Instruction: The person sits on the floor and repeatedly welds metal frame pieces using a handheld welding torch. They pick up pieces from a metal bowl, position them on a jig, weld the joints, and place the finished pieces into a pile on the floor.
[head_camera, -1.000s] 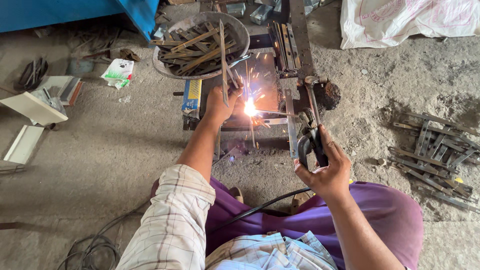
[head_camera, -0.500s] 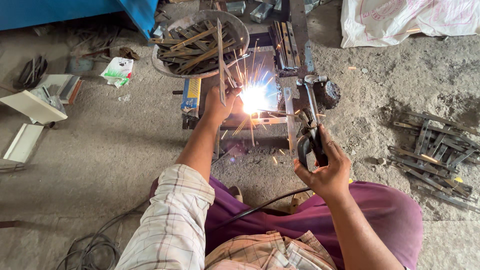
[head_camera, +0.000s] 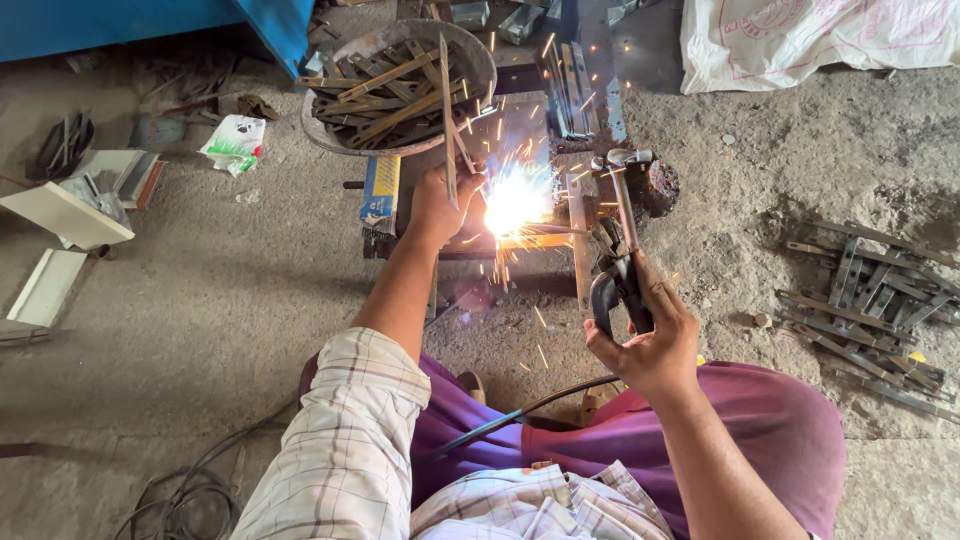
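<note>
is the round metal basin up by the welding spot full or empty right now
Full. The round basin is heaped with flat metal strips lying crisscross, reaching up to its rim.

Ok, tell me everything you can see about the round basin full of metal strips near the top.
The basin is a shallow round pan of dull grey metal with a worn rim. It sits on the ground at the far end of the welding jig, by the blue cabinet. It is heaped with rusty flat strips lying crisscross, some poking over the rim. Sparks fly just in front of it. The left hand is near but does not touch it.
</note>
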